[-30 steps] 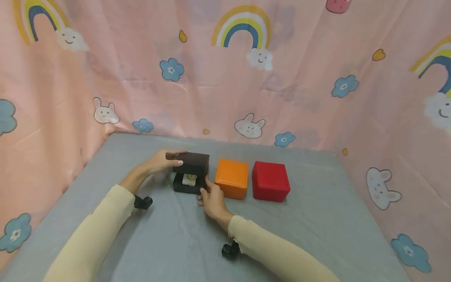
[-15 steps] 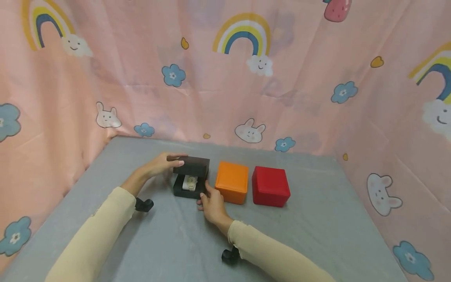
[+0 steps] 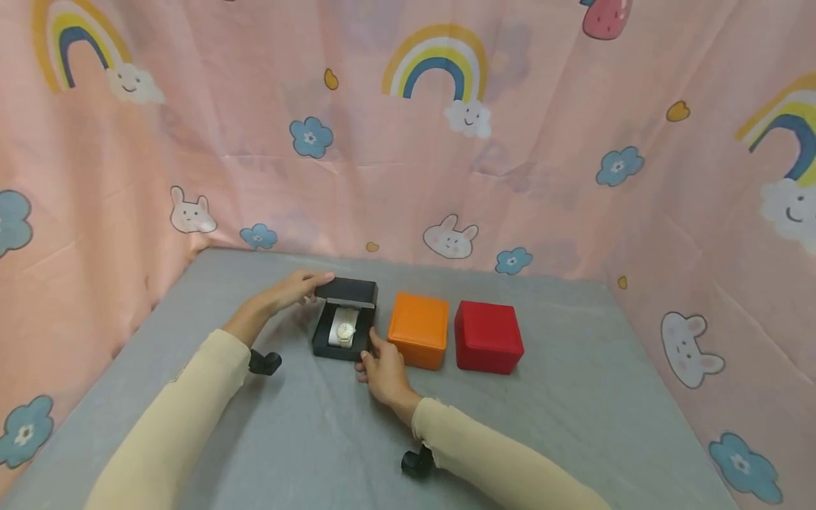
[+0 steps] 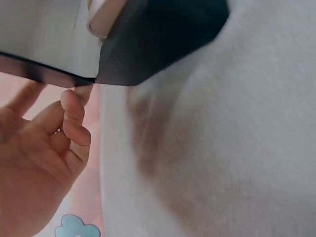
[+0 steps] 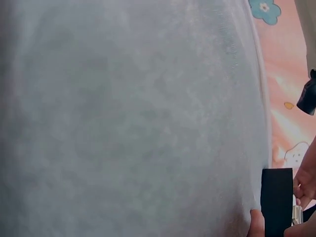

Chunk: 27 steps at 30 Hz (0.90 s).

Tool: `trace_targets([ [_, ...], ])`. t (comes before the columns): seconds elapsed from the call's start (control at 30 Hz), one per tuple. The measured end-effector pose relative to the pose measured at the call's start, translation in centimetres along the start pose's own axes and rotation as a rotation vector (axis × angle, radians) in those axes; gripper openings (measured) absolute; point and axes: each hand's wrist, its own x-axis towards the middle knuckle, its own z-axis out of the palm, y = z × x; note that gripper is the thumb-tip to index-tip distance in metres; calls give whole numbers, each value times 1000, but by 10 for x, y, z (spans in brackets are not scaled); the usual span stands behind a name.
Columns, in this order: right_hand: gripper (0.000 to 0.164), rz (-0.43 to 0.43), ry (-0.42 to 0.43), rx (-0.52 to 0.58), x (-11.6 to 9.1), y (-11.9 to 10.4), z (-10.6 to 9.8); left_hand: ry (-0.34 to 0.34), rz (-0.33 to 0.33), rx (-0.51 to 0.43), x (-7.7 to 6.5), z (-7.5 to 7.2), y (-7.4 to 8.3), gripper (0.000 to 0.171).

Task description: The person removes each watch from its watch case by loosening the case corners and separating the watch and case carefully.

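Observation:
A black watch box point(image 3: 322, 343) sits on the grey cloth, its lid point(image 3: 347, 290) raised and leaning back. Inside, a wristwatch point(image 3: 346, 333) with a pale dial is wrapped round a white cushion. My left hand point(image 3: 287, 292) is at the lid's upper left corner. In the left wrist view, fingers of that left hand point(image 4: 37, 163) reach behind the lid, and one is bent in front of the palm. With my right hand point(image 3: 385, 372) I grip the base at its front right corner. The right wrist view has fingertips point(image 5: 256, 224) either side of the box wall point(image 5: 276, 202).
Right of the black box stands a closed orange box point(image 3: 418, 326), with a closed red box point(image 3: 489, 336) beyond it. A grey cloth point(image 3: 306, 439) covers the table. Pink patterned curtain point(image 3: 382, 184) hangs behind and along both sides.
The lid has swung up and back from half raised, uncovering the whole watch. My left thumb has left the lid's front. My right hand has kept its grip on the base.

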Motion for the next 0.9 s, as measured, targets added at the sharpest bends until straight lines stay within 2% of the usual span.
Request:
trace_targets([
  [0.1,58,8,1,2,-2,1,0,5,-65,-3,2,2,5,83],
  [0.2,58,6,1,0,-3,1,0,-4,-94,-17,4,2,9,90],
  [0.53,58,-20,3,-14,1,-1,0,-55,-84,-74,5,-4,9,88],
  [0.67,58,-18,5,-23,1,-2,-1,-65,-87,-80,5,-4,8,95],
  [0.9,59,5,7,-29,1,-1,1,-92,-75,-123,2,-2,0,97],
])
